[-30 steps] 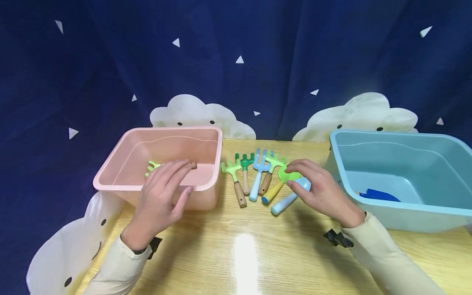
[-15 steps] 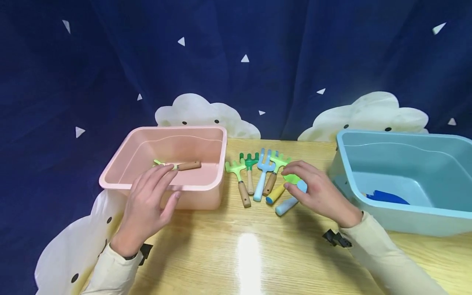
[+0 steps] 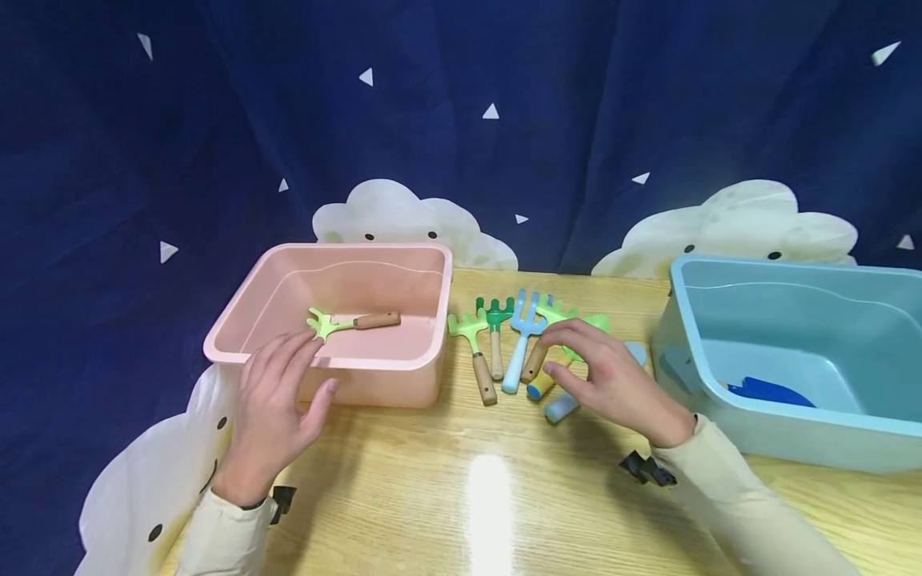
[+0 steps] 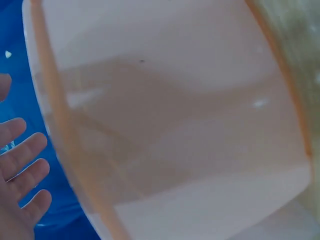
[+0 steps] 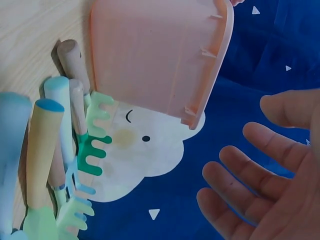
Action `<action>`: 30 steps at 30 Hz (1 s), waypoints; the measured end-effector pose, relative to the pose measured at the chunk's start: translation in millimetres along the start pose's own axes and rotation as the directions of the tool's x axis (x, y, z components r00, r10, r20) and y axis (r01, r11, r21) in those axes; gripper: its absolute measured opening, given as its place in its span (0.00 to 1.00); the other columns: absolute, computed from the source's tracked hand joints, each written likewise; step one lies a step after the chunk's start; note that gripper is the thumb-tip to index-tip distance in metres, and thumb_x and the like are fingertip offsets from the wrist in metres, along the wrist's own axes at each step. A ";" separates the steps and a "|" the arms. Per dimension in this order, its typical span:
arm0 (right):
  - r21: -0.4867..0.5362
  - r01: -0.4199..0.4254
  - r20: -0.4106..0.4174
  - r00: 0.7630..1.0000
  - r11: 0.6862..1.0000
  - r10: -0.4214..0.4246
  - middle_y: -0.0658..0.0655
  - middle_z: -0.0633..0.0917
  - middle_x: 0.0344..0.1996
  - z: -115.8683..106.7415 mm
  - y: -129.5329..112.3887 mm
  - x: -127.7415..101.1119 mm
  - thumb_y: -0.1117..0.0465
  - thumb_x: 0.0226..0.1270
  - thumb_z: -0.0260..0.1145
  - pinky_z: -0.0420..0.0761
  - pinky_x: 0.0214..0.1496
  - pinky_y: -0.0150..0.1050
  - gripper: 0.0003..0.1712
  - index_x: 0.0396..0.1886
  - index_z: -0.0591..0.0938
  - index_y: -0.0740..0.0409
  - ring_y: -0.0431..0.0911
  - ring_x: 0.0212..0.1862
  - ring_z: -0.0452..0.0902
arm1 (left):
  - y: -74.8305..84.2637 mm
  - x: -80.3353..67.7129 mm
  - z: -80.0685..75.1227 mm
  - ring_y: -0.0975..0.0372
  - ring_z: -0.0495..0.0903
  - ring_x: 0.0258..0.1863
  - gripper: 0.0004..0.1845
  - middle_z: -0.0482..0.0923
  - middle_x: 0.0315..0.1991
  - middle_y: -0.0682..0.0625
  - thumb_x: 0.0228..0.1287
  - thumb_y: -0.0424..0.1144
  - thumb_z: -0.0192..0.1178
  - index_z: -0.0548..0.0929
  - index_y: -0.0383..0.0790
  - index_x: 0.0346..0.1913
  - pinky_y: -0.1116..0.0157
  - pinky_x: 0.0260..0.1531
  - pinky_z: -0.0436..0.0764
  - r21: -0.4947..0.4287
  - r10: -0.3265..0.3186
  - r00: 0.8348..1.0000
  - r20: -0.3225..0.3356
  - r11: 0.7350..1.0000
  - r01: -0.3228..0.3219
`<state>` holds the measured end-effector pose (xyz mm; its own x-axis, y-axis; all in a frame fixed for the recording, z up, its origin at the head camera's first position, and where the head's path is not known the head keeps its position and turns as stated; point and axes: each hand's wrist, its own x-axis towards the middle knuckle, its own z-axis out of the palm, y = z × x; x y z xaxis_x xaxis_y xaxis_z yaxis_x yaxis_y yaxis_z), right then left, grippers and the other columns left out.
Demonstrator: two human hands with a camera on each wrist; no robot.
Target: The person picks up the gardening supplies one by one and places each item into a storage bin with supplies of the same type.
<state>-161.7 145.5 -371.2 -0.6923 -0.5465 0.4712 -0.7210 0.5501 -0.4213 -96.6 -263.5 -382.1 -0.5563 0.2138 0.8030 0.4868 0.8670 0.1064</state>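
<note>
A pink bin (image 3: 403, 372) stands on the left of the wooden table, and a light green rake with a wooden handle (image 3: 353, 322) lies inside it. My left hand (image 3: 277, 388) hovers open at the bin's near rim, holding nothing; its straight fingers (image 4: 22, 170) show beside the bin wall (image 4: 175, 125). My right hand (image 3: 601, 368) is spread open just above a row of toy garden tools: a light green rake (image 3: 475, 356), a dark green rake (image 3: 495, 336), a blue fork (image 3: 519, 344), a yellow-handled green shovel (image 3: 539, 388) and a light blue tool (image 3: 562, 406). The open right hand (image 5: 250, 190) grips nothing.
A large blue bin (image 3: 792, 432) stands on the right with a dark blue shovel (image 3: 767, 392) inside. Bare table (image 3: 490, 496) stretches in front of the tools. A dark blue curtain with white cloud shapes (image 3: 410, 216) hangs behind the table.
My left hand drew back out of the pink bin to its near rim, leaving the green rake lying inside. My right hand shifted left over the tools and opened its fingers.
</note>
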 end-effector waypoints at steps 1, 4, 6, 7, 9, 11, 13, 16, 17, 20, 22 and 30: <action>0.003 0.000 0.002 1.000 1.000 0.000 0.49 0.83 0.53 0.9 -0.7 0.6 0.61 0.64 0.68 0.80 0.56 0.46 0.14 0.50 0.82 0.50 0.44 0.55 0.81 | -1.4 -1.6 0.9 0.41 0.75 0.58 0.27 0.81 0.56 0.37 0.64 0.50 0.54 0.81 0.31 0.56 0.46 0.59 0.66 0.005 -0.008 1.000 -0.008 1.000 0.008; 0.017 0.015 -0.003 1.000 1.000 -0.015 0.49 0.83 0.52 4.9 -3.2 3.2 0.61 0.63 0.69 0.80 0.56 0.46 0.15 0.49 0.83 0.50 0.44 0.55 0.81 | -4.8 -6.0 3.1 0.41 0.75 0.58 0.28 0.81 0.57 0.36 0.63 0.51 0.55 0.81 0.31 0.56 0.46 0.59 0.66 0.018 -0.024 0.999 -0.031 1.000 0.024; 0.026 0.027 -0.002 1.000 0.999 -0.027 0.49 0.83 0.52 7.9 -5.2 5.0 0.61 0.63 0.69 0.80 0.56 0.46 0.15 0.49 0.83 0.50 0.44 0.55 0.81 | -5.8 -8.3 3.9 0.41 0.75 0.58 0.28 0.81 0.57 0.36 0.63 0.51 0.55 0.81 0.31 0.56 0.45 0.58 0.66 0.025 -0.029 0.999 -0.042 0.999 0.031; 0.029 0.032 0.002 0.999 0.999 -0.032 0.49 0.83 0.52 9.1 -6.3 6.0 0.60 0.63 0.70 0.81 0.56 0.46 0.15 0.49 0.83 0.50 0.44 0.56 0.81 | -6.1 -9.2 4.4 0.41 0.75 0.58 0.28 0.81 0.57 0.36 0.63 0.51 0.55 0.82 0.31 0.55 0.45 0.58 0.66 0.028 -0.029 0.999 -0.046 0.999 0.030; 0.035 0.035 0.016 0.999 0.999 -0.035 0.48 0.83 0.52 10.9 -8.1 7.7 0.59 0.64 0.69 0.80 0.57 0.46 0.15 0.50 0.82 0.50 0.44 0.57 0.80 | -6.8 -10.6 6.1 0.40 0.75 0.57 0.28 0.81 0.57 0.36 0.63 0.52 0.55 0.82 0.31 0.55 0.44 0.58 0.66 0.030 -0.023 0.998 -0.051 0.999 0.024; 0.035 0.036 0.028 0.999 0.999 -0.037 0.48 0.82 0.53 12.4 -9.2 8.8 0.58 0.64 0.69 0.80 0.58 0.46 0.15 0.51 0.82 0.49 0.44 0.58 0.79 | -7.8 -11.7 8.3 0.40 0.75 0.58 0.28 0.80 0.58 0.36 0.63 0.52 0.55 0.81 0.31 0.55 0.44 0.58 0.66 0.034 -0.019 0.999 -0.049 0.999 0.021; 0.035 0.038 0.032 0.999 0.999 -0.039 0.49 0.82 0.54 13.6 -9.8 9.5 0.58 0.64 0.69 0.80 0.58 0.46 0.15 0.51 0.82 0.50 0.44 0.58 0.79 | -9.3 -12.1 11.3 0.41 0.75 0.59 0.29 0.80 0.59 0.37 0.64 0.53 0.55 0.81 0.32 0.56 0.43 0.60 0.66 0.040 -0.019 0.999 -0.041 0.999 0.021; 0.031 0.037 0.030 0.999 0.999 -0.038 0.52 0.82 0.54 15.1 -9.4 9.4 0.60 0.64 0.69 0.80 0.57 0.47 0.16 0.52 0.82 0.51 0.46 0.58 0.80 | -12.7 -13.5 16.6 0.41 0.74 0.60 0.30 0.79 0.60 0.37 0.64 0.54 0.54 0.80 0.33 0.58 0.42 0.64 0.63 0.058 -0.035 0.999 -0.024 0.998 0.036; 0.032 0.033 0.031 0.999 0.999 -0.034 0.52 0.82 0.55 15.8 -9.2 9.0 0.60 0.64 0.69 0.80 0.57 0.47 0.17 0.52 0.82 0.51 0.46 0.58 0.80 | -14.0 -14.2 18.4 0.41 0.74 0.60 0.30 0.79 0.60 0.37 0.64 0.54 0.54 0.80 0.33 0.58 0.41 0.65 0.62 0.065 -0.040 0.999 -0.020 0.997 0.041; 0.031 0.019 0.043 0.999 0.999 -0.020 0.53 0.83 0.55 17.7 -8.7 8.1 0.60 0.64 0.69 0.80 0.56 0.47 0.17 0.52 0.82 0.51 0.46 0.58 0.80 | -17.7 -18.1 22.6 0.42 0.74 0.61 0.31 0.79 0.60 0.37 0.63 0.55 0.54 0.80 0.33 0.58 0.39 0.68 0.58 0.096 -0.054 0.998 -0.012 0.994 0.054; 0.034 0.009 0.055 0.998 0.999 -0.011 0.53 0.82 0.55 18.9 -8.7 7.8 0.59 0.65 0.68 0.80 0.57 0.47 0.16 0.53 0.82 0.50 0.45 0.58 0.79 | -19.9 -21.1 24.6 0.42 0.75 0.60 0.30 0.79 0.59 0.38 0.61 0.54 0.55 0.80 0.32 0.57 0.38 0.67 0.58 0.113 -0.055 0.998 -0.016 0.992 0.056; 0.042 0.003 0.058 0.998 0.999 -0.005 0.51 0.82 0.54 22.8 -8.6 8.0 0.59 0.66 0.67 0.80 0.57 0.46 0.15 0.52 0.82 0.50 0.44 0.57 0.79 | -31.5 -28.2 35.3 0.43 0.76 0.53 0.29 0.82 0.52 0.38 0.54 0.50 0.60 0.81 0.33 0.55 0.40 0.59 0.60 0.132 -0.012 0.998 -0.064 0.991 0.021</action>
<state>-161.6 121.9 -381.4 -0.6891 -0.5850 0.4277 -0.7235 0.5218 -0.4520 -120.1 -280.9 -428.8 -0.5183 0.1741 0.8373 0.3822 0.9230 0.0447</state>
